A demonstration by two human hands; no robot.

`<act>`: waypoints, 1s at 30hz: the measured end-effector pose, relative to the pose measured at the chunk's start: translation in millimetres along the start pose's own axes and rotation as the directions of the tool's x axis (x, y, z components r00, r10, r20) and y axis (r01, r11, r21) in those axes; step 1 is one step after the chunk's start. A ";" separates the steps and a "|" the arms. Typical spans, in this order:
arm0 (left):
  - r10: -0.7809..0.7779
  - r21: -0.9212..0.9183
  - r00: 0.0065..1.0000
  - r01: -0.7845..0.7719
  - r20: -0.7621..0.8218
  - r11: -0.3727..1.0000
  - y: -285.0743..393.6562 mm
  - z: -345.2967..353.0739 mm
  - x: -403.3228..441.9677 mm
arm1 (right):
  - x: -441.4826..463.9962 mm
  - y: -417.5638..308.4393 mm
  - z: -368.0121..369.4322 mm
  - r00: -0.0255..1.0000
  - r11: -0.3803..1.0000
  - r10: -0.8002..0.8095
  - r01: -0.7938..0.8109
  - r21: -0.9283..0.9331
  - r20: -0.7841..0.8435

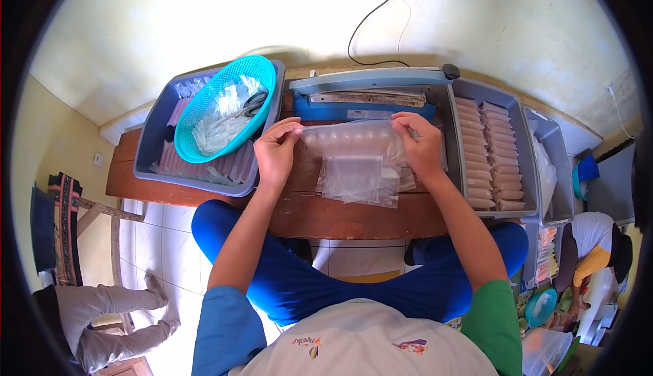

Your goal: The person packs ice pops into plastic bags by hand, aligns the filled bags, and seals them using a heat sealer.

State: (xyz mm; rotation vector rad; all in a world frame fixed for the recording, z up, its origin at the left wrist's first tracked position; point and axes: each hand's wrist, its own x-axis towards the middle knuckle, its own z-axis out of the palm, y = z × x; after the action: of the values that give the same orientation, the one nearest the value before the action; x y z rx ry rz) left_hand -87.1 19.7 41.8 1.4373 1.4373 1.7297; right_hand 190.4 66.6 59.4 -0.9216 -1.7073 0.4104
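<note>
My left hand (277, 146) pinches the left top corner of a clear plastic package (350, 139) with a row of rounded contents. The right top corner is pinched in my right hand (420, 143). The package is stretched level between both hands, just in front of a blue sealer (364, 107) with a long grey arm. Below it, flat clear plastic bags (360, 180) lie in a loose stack on the brown wooden table (354, 223).
At left, a turquoise basket (187, 114) with plastic strips and scissors rests on a grey-blue tub (146, 151) of filled packs. At right, a grey crate (530, 172) holds rows of filled packs. Other people are at both lower edges.
</note>
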 end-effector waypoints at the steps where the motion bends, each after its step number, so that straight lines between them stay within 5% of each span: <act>1: -0.068 -0.157 0.997 0.072 0.029 0.985 0.5 1.3 0.4 | -2.0 -4.5 -5.9 0.993 0.993 0.112 -0.114 0.040 0.045; 5: -0.264 -0.175 0.956 0.284 0.130 0.943 5.8 -0.3 -15.0 | -18.6 -15.1 -27.1 0.917 0.921 0.365 -0.381 0.081 0.164; 8: -0.320 -0.208 0.905 0.383 0.281 0.900 6.4 2.6 -22.2 | -31.0 -8.8 -36.1 0.901 0.910 0.387 -0.408 0.078 0.195; 15: -0.349 -0.193 0.876 0.425 0.333 0.884 6.7 10.1 -22.2 | -39.2 0.2 -50.4 0.847 0.871 0.471 -0.490 0.020 0.245; 18: -0.274 -0.133 0.878 0.349 0.393 0.928 0.6 14.7 -18.9 | -38.3 6.2 -47.3 0.797 0.801 0.537 -0.585 0.127 0.278; 20: -0.248 -0.250 0.871 0.376 0.425 0.892 5.7 21.4 -18.3 | -39.0 11.1 -43.6 0.818 0.749 0.493 -0.572 0.334 0.297; 30: -0.271 -0.335 0.873 0.417 0.404 0.845 -7.4 27.7 -18.4 | -43.0 20.9 -34.3 0.807 0.646 0.478 -0.590 0.484 0.346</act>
State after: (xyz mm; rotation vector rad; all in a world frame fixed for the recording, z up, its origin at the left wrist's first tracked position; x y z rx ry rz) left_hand -57.6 18.2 24.7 1.0925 0.9920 1.3616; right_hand 234.1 41.6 28.8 -0.9329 -1.2969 1.3839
